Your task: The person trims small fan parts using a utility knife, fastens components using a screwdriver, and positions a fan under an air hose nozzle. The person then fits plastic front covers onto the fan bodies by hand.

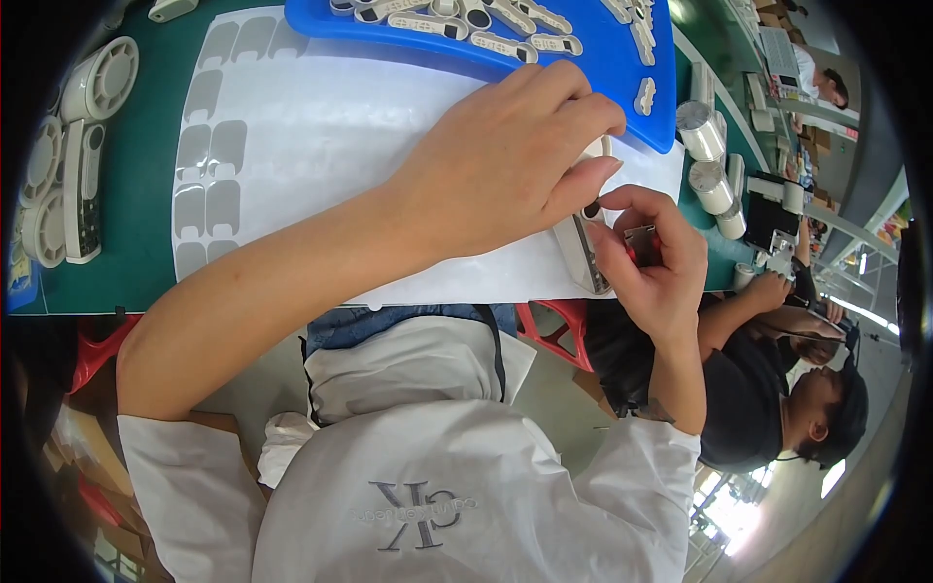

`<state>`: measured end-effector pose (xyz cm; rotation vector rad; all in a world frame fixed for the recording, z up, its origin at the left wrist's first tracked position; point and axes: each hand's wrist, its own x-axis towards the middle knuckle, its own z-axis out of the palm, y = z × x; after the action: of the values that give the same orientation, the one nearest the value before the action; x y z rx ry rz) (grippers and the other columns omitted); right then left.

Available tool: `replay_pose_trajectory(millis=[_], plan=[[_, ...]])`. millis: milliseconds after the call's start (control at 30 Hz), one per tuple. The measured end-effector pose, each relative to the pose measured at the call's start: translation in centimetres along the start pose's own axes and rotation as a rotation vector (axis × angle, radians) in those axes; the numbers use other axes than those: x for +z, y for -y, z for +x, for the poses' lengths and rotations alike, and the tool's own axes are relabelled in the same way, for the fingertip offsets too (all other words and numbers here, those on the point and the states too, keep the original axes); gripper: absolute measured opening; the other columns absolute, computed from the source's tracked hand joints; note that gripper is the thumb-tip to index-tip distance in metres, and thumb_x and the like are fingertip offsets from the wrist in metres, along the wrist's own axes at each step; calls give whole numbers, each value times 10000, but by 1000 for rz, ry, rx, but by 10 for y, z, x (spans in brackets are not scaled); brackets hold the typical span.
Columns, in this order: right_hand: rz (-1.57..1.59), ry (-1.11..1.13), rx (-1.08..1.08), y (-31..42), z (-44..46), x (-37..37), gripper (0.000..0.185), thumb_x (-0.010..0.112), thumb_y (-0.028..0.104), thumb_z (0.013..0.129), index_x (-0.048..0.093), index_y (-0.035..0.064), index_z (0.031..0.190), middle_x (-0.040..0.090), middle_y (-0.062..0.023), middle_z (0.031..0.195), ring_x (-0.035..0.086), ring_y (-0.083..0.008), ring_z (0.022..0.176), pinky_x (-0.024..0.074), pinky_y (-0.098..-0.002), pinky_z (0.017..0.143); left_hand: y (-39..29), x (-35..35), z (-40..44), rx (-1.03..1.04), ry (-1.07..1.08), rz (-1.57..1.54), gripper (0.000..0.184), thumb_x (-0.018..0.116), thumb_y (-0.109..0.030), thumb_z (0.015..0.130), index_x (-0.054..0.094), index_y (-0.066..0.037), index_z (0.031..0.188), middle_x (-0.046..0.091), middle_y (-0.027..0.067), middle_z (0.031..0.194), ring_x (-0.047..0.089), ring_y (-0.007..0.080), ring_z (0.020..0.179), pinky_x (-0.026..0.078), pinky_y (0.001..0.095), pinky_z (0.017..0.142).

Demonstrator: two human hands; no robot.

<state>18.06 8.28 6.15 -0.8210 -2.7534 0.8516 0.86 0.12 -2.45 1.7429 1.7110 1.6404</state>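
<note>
"What's that just on the wearer's side of the blue tray [583,80]?"
"A long, slim pale housing [579,255], off-white, with a dark greyish strip on its face. It slants over the white sheet [428,284], far end towards the tray."
"And that end?"
"Partly hidden, rounded and pale, under the left hand [510,160]."
"Anything else, nearer us than the tray?"
"A small dark-and-red item [639,245] in the curled right hand [656,262], beside the housing; its full shape is hidden."

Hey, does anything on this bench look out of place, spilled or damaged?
Nothing looks spilled or damaged. One small part lies apart from the jumbled pieces in the blue tray, a slight oddity at most. The left hand and right hand partly hide a pale device.
</note>
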Motion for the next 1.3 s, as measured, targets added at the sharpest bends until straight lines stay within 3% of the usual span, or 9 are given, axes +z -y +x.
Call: replay_pose_trajectory(millis=[367,467,567,633,667,733,967,1133,1300], plan=[[3,-7,-39,-5,-4,3,262,756,-13,770,641,4,1005,626,-28,716,543,-36,549,411,-186,510,0,1,0,12,-13,4,227,629,-192,901,627,-78,1098,580,94,1064,584,290,980,482,383,831],[-4,11,23,2,-2,-1,201,727,28,814,626,2,986,634,-55,745,570,-72,583,441,-215,540,0,1,1,6,-14,11,230,629,-195,904,627,-79,1102,580,96,1060,583,290,981,481,383,831],[63,27,46,-1,-1,-9,126,640,94,900,609,-7,970,625,-78,744,586,-122,618,462,-267,578,0,0,0,10,-20,-3,227,626,-195,909,626,-76,1102,581,98,1059,582,290,983,481,385,832],[217,20,176,-5,0,-12,167,495,127,990,598,-1,960,551,-12,720,483,-70,605,379,-226,556,-1,0,1,-6,-7,-9,211,625,-199,916,646,-81,1089,579,103,1057,581,291,980,479,389,832],[216,17,179,-6,1,-14,167,495,127,990,598,-1,960,551,-12,720,483,-70,605,379,-226,556,-1,0,1,-4,-5,-12,211,625,-199,916,646,-81,1089,579,103,1057,581,291,980,479,389,832],[-72,103,77,-9,3,-16,199,474,126,1004,595,-22,952,557,-50,714,507,-109,618,402,-257,569,1,0,0,24,6,4,200,628,-209,918,670,-89,1072,578,110,1054,580,291,972,476,383,827],[-228,159,44,-3,6,-19,193,478,105,997,601,-38,956,540,-114,685,505,-186,584,423,-308,580,-2,-2,0,-6,21,-20,195,648,-207,904,677,-92,1060,577,107,1043,571,286,976,473,383,819],[-224,171,44,-5,6,-20,180,485,95,993,614,-29,977,542,-121,667,493,-199,562,423,-314,573,-6,-5,0,7,20,-35,402,759,-178,713,639,-102,1089,556,107,1077,561,298,999,478,374,835],[-251,185,81,1,8,-21,193,491,108,1000,624,-31,997,540,-122,656,498,-201,559,424,-317,567,-4,-7,-1,27,50,-28,506,780,-138,643,620,-111,1122,543,108,1104,554,305,1017,478,377,845]])
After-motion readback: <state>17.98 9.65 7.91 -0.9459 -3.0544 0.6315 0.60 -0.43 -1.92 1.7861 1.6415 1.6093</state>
